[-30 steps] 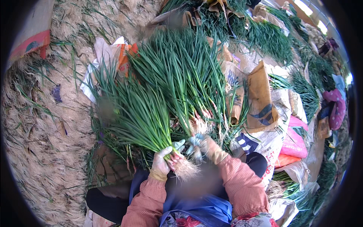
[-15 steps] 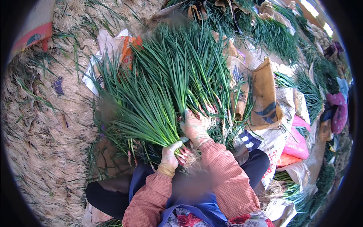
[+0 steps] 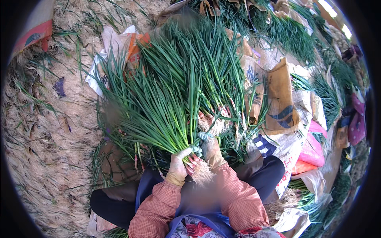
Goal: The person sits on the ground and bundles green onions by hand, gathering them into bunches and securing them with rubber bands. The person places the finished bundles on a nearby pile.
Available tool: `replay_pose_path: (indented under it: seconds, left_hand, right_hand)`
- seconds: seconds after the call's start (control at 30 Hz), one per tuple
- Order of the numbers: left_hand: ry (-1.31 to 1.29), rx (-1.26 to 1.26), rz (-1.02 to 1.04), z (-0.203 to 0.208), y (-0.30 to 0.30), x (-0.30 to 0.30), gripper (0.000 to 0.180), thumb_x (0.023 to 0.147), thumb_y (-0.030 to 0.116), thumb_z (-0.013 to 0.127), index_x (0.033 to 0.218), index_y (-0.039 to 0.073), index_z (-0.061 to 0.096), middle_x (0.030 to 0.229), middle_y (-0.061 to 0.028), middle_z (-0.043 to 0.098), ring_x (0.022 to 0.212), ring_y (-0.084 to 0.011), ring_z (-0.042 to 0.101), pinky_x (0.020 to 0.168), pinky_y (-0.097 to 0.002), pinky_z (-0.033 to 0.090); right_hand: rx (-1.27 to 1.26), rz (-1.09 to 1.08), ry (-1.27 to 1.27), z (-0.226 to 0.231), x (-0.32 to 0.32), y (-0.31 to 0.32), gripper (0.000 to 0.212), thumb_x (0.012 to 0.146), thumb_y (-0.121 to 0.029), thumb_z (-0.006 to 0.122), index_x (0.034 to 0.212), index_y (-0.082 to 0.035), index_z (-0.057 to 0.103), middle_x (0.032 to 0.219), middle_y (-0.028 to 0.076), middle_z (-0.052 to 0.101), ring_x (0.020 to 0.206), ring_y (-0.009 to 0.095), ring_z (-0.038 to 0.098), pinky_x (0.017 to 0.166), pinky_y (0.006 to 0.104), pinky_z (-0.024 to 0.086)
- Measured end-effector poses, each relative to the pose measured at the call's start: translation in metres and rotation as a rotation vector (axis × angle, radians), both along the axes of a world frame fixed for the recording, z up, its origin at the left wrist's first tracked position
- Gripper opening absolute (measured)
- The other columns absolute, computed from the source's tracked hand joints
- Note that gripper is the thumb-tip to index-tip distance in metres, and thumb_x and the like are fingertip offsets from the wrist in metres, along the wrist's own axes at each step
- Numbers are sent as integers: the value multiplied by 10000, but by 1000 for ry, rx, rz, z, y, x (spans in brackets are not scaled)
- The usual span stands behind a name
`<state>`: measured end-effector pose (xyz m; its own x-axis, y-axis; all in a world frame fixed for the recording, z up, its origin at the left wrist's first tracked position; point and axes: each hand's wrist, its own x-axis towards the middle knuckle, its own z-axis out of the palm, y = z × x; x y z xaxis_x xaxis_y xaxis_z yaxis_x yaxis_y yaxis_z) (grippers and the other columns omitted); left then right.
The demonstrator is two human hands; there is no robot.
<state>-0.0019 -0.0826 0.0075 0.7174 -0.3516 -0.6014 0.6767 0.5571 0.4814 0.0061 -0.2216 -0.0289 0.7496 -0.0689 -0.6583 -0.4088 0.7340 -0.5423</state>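
My left hand (image 3: 177, 163), in a pale stained glove, is closed round the lower stems of a large bunch of green onions (image 3: 162, 119). Its long green leaves fan up and to the left, while reddish bulbs and stringy roots hang out past my fingers on the right. Just right of these stems is my gloved right hand (image 3: 211, 148), its bluish fingertips curled in; whatever they grip is hidden. Above it lies a heap of loose green onions (image 3: 216, 89), with pinkish bulbs and tangled roots toward me.
Dry, straw-like root litter (image 3: 51, 150) covers the ground at left. An opened brown paper sack (image 3: 279, 99), a white printed sack (image 3: 287, 148) and a pink bag (image 3: 311, 148) lie at right. More green onions (image 3: 287, 39) are piled at the far right. My bent legs flank my forearms.
My right hand has drawn down toward me from the heap's edge, and its fingers have curled in. My left hand keeps hold of the bunch in nearly the same place.
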Motion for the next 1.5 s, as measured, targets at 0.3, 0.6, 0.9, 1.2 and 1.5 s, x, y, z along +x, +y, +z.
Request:
replay_pose_path:
  seconds: [0.3, 0.6, 0.9, 1.2, 1.5]
  left_hand:
    - [44, 64, -115, -8, 18, 2, 216, 842, 102, 564, 925, -89, 621, 680, -178, 624, 525, -243, 608, 537, -343, 537]
    - [31, 129, -59, -1, 6, 3, 202, 826, 72, 573, 950, -79, 619, 719, -180, 637, 546, -230, 602, 503, -304, 504]
    - [17, 166, -79, 27, 32, -20, 291, 797, 153, 566, 948, -90, 621, 779, -174, 639, 580, -211, 592, 642, -338, 546]
    - [156, -413, 102, -6, 67, -29, 396, 847, 251, 528, 1124, -22, 600, 1142, -247, 609, 912, -296, 602, 811, -424, 491]
    - [-260, -359, 15, 32, 60, 8, 554, 843, 220, 609, 1302, -30, 425, 1047, -150, 609, 914, -282, 620, 794, -429, 547]
  right_hand:
    - [-1083, 556, -128, 3, 30, -7, 285, 861, -201, 665, 1022, 30, 623, 844, 68, 679, 763, 162, 631, 712, 299, 506]
    - [377, -104, -332, 11, 5, 10, 372, 1005, -262, 409, 1094, 53, 588, 567, -43, 456, 482, 90, 404, 518, 248, 384]
    - [-87, -458, -23, 11, 69, -39, 256, 959, -249, 500, 928, -51, 660, 482, -72, 372, 365, 68, 290, 358, 227, 241]
    - [-970, 1890, -297, 52, 28, -53, 608, 896, -463, 541, 1353, -68, 469, 1303, 173, 547, 1214, 293, 519, 1061, 398, 362]
    - [-1632, 819, 165, -7, 67, -73, 463, 734, -382, 747, 996, -34, 589, 1028, 205, 654, 957, 329, 639, 840, 397, 497]
